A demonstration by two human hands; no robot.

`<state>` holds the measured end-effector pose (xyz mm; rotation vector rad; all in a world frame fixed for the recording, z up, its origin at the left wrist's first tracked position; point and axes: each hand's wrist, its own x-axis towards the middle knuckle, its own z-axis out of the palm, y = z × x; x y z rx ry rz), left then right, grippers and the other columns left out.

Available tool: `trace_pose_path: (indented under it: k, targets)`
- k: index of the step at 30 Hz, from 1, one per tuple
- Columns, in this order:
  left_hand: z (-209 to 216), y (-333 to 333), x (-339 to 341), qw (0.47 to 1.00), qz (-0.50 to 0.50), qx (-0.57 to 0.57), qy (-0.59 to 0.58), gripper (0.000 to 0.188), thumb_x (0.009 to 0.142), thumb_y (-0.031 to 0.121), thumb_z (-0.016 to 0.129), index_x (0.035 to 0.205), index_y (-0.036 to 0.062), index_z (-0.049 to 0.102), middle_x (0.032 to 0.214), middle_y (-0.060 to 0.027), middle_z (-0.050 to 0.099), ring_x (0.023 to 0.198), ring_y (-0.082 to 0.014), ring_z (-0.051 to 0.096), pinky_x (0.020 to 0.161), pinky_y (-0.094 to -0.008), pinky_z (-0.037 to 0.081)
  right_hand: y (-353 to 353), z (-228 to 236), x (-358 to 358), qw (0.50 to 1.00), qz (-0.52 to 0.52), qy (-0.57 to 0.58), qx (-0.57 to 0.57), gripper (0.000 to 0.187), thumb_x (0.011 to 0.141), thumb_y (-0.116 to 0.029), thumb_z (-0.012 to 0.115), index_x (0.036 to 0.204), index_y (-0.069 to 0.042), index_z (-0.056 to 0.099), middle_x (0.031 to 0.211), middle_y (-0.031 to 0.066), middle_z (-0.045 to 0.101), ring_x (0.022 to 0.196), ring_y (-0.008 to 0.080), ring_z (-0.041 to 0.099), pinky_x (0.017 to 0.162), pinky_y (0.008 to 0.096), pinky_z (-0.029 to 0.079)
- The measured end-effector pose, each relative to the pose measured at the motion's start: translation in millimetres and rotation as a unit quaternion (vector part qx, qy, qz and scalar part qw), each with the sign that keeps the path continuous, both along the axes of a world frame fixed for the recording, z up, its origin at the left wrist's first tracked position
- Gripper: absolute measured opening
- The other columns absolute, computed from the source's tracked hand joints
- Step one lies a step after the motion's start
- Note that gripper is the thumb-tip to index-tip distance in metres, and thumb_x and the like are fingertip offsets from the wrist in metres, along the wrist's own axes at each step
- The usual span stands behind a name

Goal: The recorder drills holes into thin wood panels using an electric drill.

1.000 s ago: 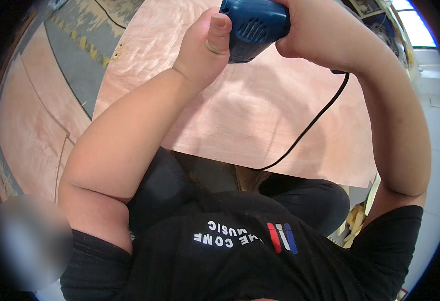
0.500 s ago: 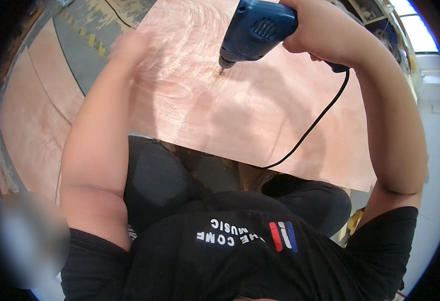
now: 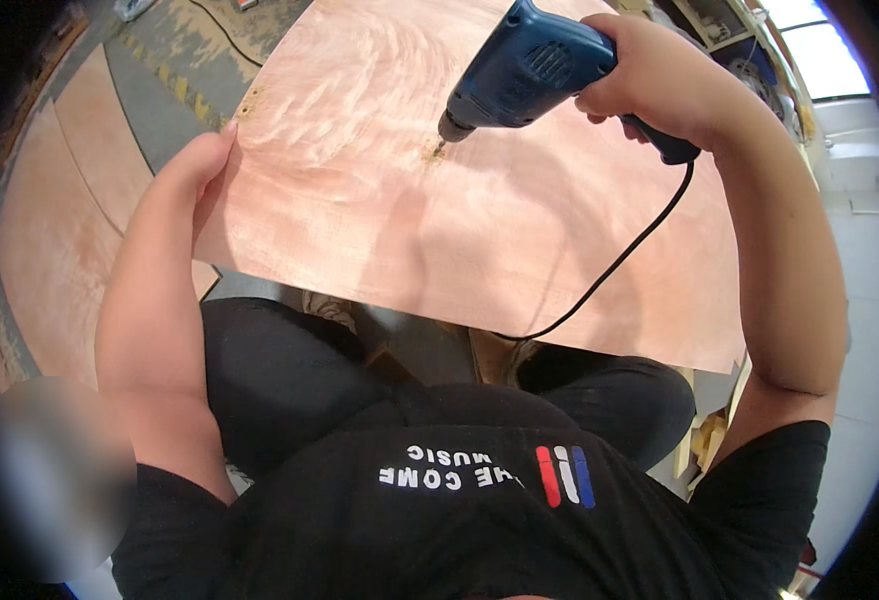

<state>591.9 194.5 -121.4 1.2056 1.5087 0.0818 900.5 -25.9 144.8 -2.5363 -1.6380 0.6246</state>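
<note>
My right hand (image 3: 649,80) is wrapped round the handle of a blue corded electric drill (image 3: 524,70). The drill tilts down to the left, and its short bit meets the plywood sheet (image 3: 559,250) where a little sawdust (image 3: 432,155) lies. At the sheet's left edge my left hand (image 3: 216,160) grips the board, thumb on top; its other fingers are mostly hidden by the edge. A few small drilled holes (image 3: 247,100) with sawdust show on the board just beyond that hand. The drill's black cord (image 3: 619,260) loops toward me over the sheet.
More plywood sheets (image 3: 54,240) lie at the left. Yellow-striped grey floor (image 3: 174,80) shows beyond them, with a dark cable (image 3: 224,30). My crossed legs (image 3: 279,370) are below the board's near edge. Shelving (image 3: 714,20) stands at the far right. A blurred round patch covers the lower left.
My left hand has gone from a blur over the board to holding its left edge. The drill has shifted slightly right, its bit still at the sawdust spot.
</note>
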Motion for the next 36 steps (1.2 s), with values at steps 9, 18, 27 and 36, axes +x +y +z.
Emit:
trace_pose_path:
  k: [9,18,27,36]
  targets:
    - [-26.2,19.3,-13.7,0.998,-0.045,0.01,0.035,0.057,0.112,0.05,0.035,0.099,0.0034,0.065,0.09,-0.0109,0.064,0.076,-0.0225,0.058,0.072,-0.0443,0.051,20.4,3.8,-8.3,0.995,0.066,-0.074,-0.026,0.046,0.074,-0.005,0.069,0.119,0.003,0.065,0.074,0.0102,0.066,0.056,0.0177,0.063,0.054,0.0313,0.053]
    - [-26.8,25.3,-9.9,0.998,-0.039,-0.035,0.033,0.057,0.112,0.051,0.034,0.111,0.0013,0.063,0.102,-0.0131,0.064,0.086,-0.0256,0.06,0.076,-0.0465,0.053,17.1,0.4,-2.7,0.994,0.061,-0.085,-0.011,0.046,0.074,-0.005,0.069,0.119,0.001,0.067,0.079,0.0144,0.069,0.064,0.023,0.067,0.062,0.0349,0.055]
    - [-19.5,17.5,-5.9,0.996,-0.063,-0.032,0.053,0.061,0.111,0.051,0.034,0.132,-0.0004,0.058,0.126,-0.0207,0.066,0.113,-0.0325,0.067,0.092,-0.0508,0.056,27.8,22.1,-11.8,0.981,0.068,-0.121,-0.137,0.035,0.074,-0.015,0.073,0.107,-0.001,0.07,0.097,0.0221,0.073,0.096,0.0371,0.07,0.085,0.0425,0.054]
    - [-32.2,26.4,-12.0,0.996,-0.031,-0.074,0.041,0.059,0.112,0.049,0.031,0.138,0.0028,0.057,0.133,-0.0186,0.064,0.118,-0.0291,0.065,0.098,-0.0481,0.052,26.4,13.3,0.6,0.971,0.141,-0.153,-0.119,0.034,0.074,-0.013,0.073,0.106,-0.001,0.07,0.093,0.0211,0.072,0.091,0.0364,0.07,0.082,0.0418,0.054]
